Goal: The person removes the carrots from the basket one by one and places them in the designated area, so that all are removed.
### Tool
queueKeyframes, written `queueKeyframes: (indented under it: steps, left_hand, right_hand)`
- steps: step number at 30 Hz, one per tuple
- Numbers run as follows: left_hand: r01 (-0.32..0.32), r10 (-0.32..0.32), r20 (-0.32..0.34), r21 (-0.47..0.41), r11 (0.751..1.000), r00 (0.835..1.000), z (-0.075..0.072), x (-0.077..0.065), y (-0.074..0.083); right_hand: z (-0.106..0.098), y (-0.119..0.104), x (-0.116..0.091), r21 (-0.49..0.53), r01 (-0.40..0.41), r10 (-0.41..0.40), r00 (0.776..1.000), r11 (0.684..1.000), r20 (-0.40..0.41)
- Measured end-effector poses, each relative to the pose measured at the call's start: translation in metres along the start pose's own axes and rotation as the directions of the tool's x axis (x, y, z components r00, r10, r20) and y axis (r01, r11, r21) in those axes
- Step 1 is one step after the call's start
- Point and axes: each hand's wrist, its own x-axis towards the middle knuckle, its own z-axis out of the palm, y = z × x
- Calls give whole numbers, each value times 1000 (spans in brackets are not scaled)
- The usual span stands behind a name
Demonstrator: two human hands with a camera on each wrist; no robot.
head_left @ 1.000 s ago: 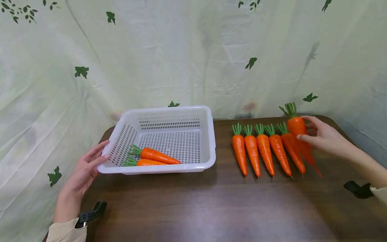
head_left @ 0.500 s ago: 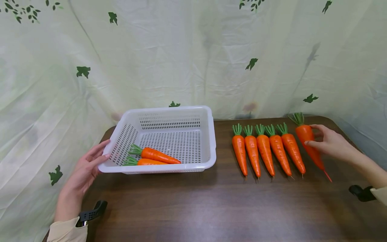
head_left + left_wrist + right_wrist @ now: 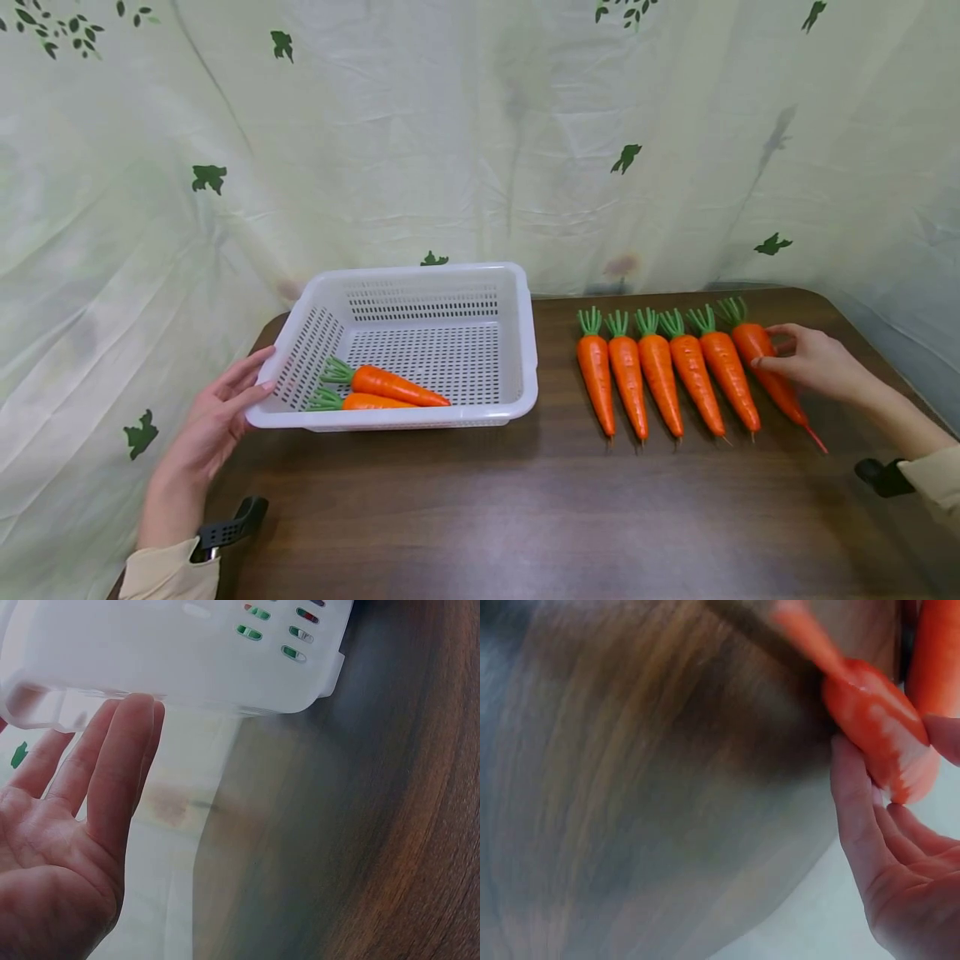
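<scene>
At the right of the table my right hand (image 3: pixel 813 358) holds an orange carrot (image 3: pixel 771 367) with green stem stubs between thumb and fingers. This carrot lies slanted at the right end of a row of several carrots (image 3: pixel 660 379), tops pointing away. The right wrist view shows fingers along one side of the held carrot (image 3: pixel 877 724) and the thumb on the other. My left hand (image 3: pixel 217 417) touches the left rim of a white perforated basket (image 3: pixel 420 415) with fairly straight fingers (image 3: pixel 112 772). Two carrots (image 3: pixel 386 385) lie inside the basket, near its front.
The brown wooden table (image 3: pixel 480 508) has rounded far corners. Behind it hangs a pale curtain (image 3: pixel 480 142) with a leaf print. A black strap-like device (image 3: pixel 232 529) sits on the left wrist, another black piece (image 3: pixel 885 477) on the right.
My right hand has brought its carrot down from across its neighbour, first rightward and then onto the right end of the row. The left hand and basket have stayed put.
</scene>
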Motion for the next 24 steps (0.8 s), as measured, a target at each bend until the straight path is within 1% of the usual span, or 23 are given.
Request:
queueKeyframes:
  steps: [2,9,17,20,24]
  left_hand:
    - [0,0,5,0,1000,1000,0,0,0]
    - [0,0,5,12,1000,1000,-1,0,-1]
    - [-5,4,9,7,1000,1000,-2,0,-1]
    - [-4,4,10,4,1000,1000,-1,0,0]
    - [3,-3,3,5,1000,1000,0,0,0]
  right_hand:
    - [2,1,1,0,1,-1,1000,1000,-4]
    - [6,3,1,82,-10,10,1000,997,10]
    - [7,4,1,106,-7,7,1000,994,8]
    - [6,3,0,113,-8,9,1000,994,-6]
    - [3,2,-2,92,22,-16,997,996,-72]
